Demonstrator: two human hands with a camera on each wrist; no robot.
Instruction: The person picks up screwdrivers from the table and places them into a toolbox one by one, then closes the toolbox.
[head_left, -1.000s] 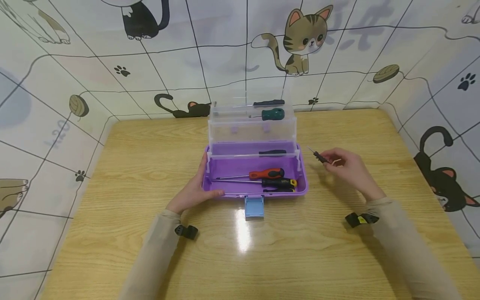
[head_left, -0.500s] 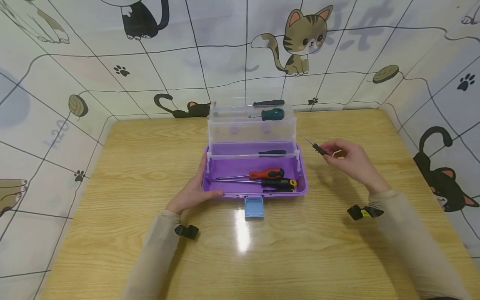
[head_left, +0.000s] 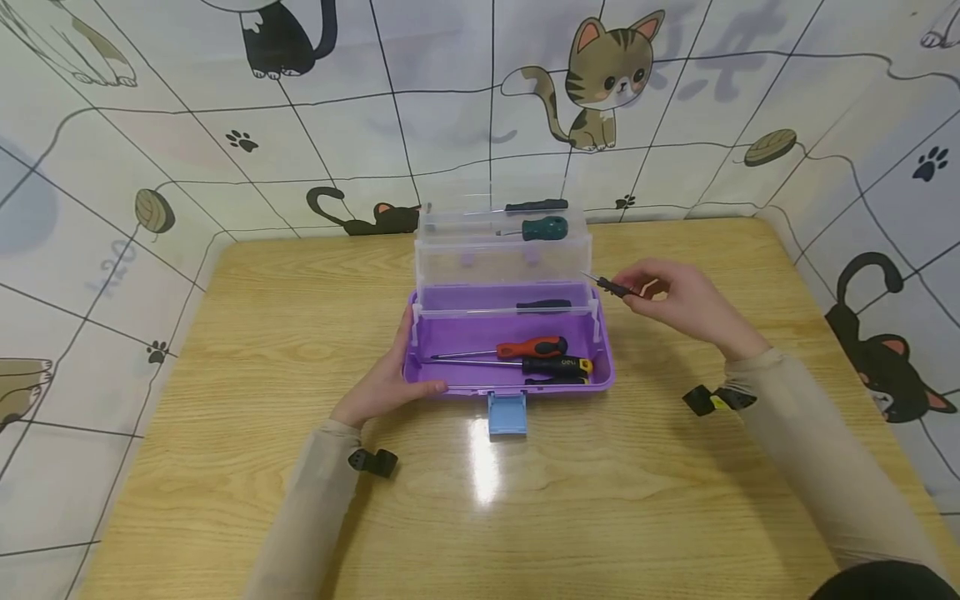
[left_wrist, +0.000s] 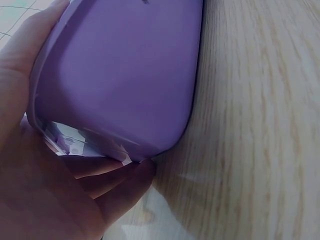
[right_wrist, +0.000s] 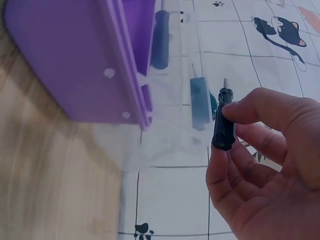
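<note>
A purple toolbox (head_left: 510, 390) with clear fold-out trays stands in the middle of the table. My left hand (head_left: 382, 379) holds its left end, thumb over the front rim and fingers round the side; the left wrist view shows those fingertips (left_wrist: 145, 172) against the purple wall. My right hand (head_left: 675, 302) pinches a small black screwdriver (right_wrist: 224, 120) between thumb and fingers, beside the box's right rear, shaft pointing left toward the trays. Inside the box lie a red screwdriver (head_left: 532, 347), a black-and-yellow screwdriver (head_left: 557, 367) and another dark, yellow-ended tool (head_left: 555, 382).
The clear upper trays (head_left: 502, 267) stand raised at the back. On them rest a green screwdriver (head_left: 545, 228) and a black-handled tool (head_left: 537, 205). Another dark handle (head_left: 543, 306) shows lower down. A blue latch (head_left: 507, 414) hangs open in front. Cat-print walls (head_left: 450, 108) enclose the wooden table (head_left: 300, 308).
My right hand has moved up and then left with the black screwdriver, nearer the clear trays. The left hand and the toolbox have stayed in place.
</note>
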